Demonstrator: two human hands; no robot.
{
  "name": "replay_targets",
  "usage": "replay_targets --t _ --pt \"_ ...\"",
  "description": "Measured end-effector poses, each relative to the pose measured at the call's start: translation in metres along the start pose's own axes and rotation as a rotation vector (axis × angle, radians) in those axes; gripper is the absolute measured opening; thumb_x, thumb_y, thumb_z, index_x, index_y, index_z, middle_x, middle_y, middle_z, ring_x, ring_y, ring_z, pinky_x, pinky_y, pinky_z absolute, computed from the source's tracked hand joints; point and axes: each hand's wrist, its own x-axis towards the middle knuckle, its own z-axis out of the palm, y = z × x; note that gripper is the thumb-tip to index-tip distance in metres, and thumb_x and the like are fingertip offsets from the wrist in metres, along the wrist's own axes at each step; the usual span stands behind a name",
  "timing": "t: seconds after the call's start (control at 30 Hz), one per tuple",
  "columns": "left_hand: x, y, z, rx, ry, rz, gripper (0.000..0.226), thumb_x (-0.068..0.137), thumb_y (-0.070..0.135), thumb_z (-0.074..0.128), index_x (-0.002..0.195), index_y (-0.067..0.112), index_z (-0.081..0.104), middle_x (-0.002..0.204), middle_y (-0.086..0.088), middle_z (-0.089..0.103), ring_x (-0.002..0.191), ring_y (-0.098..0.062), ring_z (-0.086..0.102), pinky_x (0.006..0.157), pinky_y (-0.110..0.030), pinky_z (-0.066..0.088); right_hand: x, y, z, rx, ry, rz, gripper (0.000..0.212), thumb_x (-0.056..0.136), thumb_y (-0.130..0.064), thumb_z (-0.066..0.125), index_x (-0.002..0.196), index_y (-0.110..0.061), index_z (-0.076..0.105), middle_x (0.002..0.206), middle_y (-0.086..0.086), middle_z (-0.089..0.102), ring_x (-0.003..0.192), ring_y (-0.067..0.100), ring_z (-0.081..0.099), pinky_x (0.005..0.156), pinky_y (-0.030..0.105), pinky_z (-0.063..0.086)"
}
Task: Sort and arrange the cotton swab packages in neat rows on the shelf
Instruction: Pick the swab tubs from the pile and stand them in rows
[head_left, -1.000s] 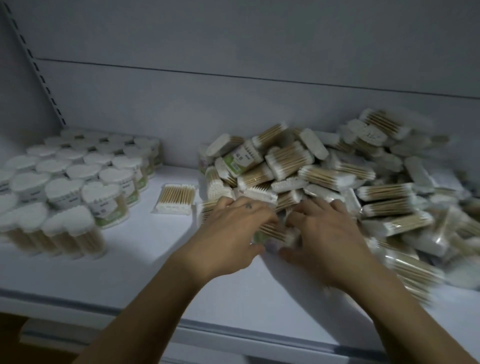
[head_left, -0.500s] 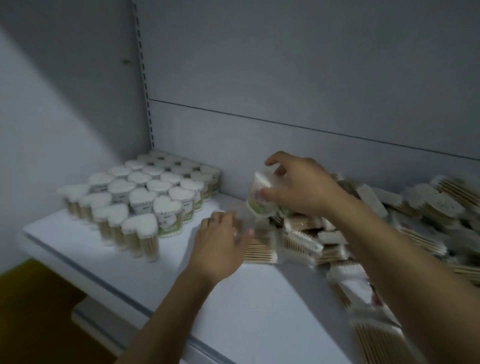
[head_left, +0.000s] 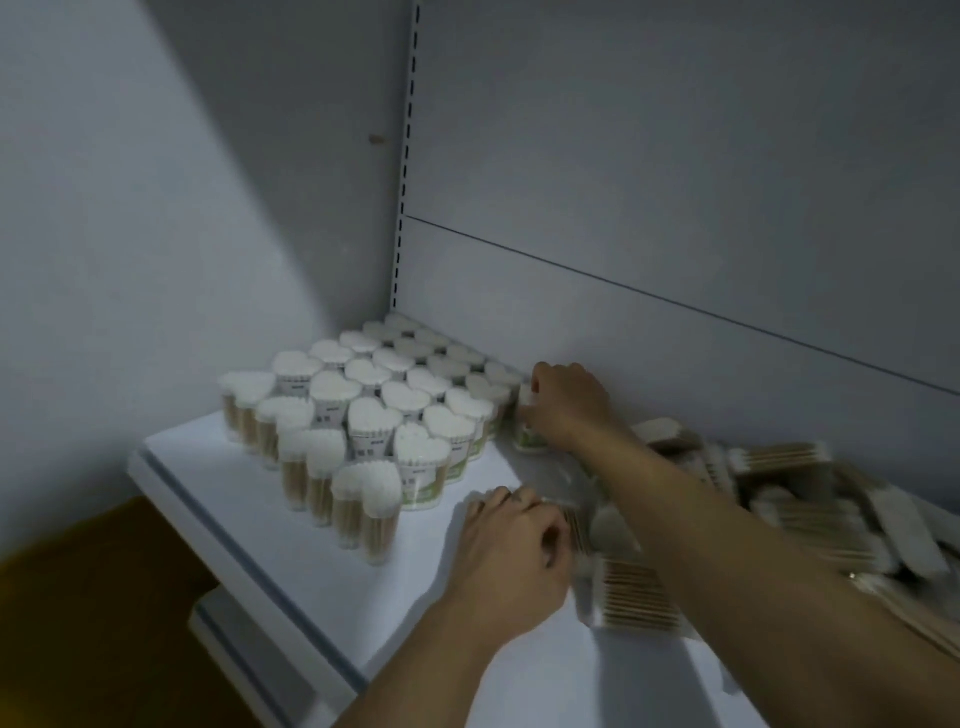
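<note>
Swab tub (head_left: 530, 440) | right hand (head_left: 566, 405) grip round it | left hand (head_left: 511, 553) grip perhaps on pack (head_left: 636, 597), unclear

Shelf (head_left: 291, 551): smooth matt white, prob. painted metal; back panel (head_left: 675, 182) same finish, w/ slotted metal upright (head_left: 408, 156). Heart-shaped tubs (head_left: 374, 431): clear glossy plastic, paper labels, fluffy matt cotton tips over pale wood sticks. Flat packs (head_left: 634, 597): thin shiny clear film, wood sticks & cotton inside.
</note>
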Motion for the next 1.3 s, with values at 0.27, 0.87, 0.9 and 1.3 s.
replay_targets --t 0.27,0.87,0.9,1.3 --pt "0.004 -0.002 0.006 0.028 -0.044 0.020 0.011 0.086 0.034 0.045 0.090 0.029 0.054 0.101 0.007 0.049 0.099 -0.017 0.041 0.085 -0.036 0.032 0.015 0.006 0.016 -0.106 0.097 -0.080 0.035 0.086 -0.042 0.062 0.101 -0.011 0.057 0.106 0.011 0.059 0.096 0.027 0.052 0.069 0.032 0.032" --pt "0.051 -0.017 -0.001 0.050 -0.109 0.057 0.037 0.093 0.037 0.047 0.126 0.022 0.054 0.127 -0.001 0.055 0.117 -0.023 0.045 0.096 -0.039 0.037 -0.020 0.040 -0.028 -0.287 -0.297 0.061 0.073 0.073 -0.036 0.076 0.135 -0.012 0.046 0.131 0.014 0.050 0.114 0.030 0.054 0.087 0.033 0.047" --pt "0.051 -0.020 0.003 0.012 -0.110 0.045 0.037 0.093 0.036 0.048 0.127 0.023 0.053 0.127 0.000 0.055 0.116 -0.021 0.047 0.097 -0.039 0.037 -0.020 0.039 -0.026 -0.297 -0.299 0.059 0.073 0.074 -0.035 0.076 0.136 -0.013 0.045 0.129 0.016 0.049 0.113 0.031 0.053 0.085 0.033 0.047" --pt "0.053 -0.037 0.011 -0.165 -0.038 0.010 0.021 0.089 0.027 0.056 0.108 0.022 0.063 0.108 0.004 0.061 0.102 -0.016 0.056 0.090 -0.038 0.048 -0.027 0.035 -0.021 -0.242 -0.278 0.029 0.059 0.080 -0.029 0.070 0.132 -0.020 0.045 0.129 0.013 0.037 0.113 0.034 0.050 0.088 0.036 0.045"
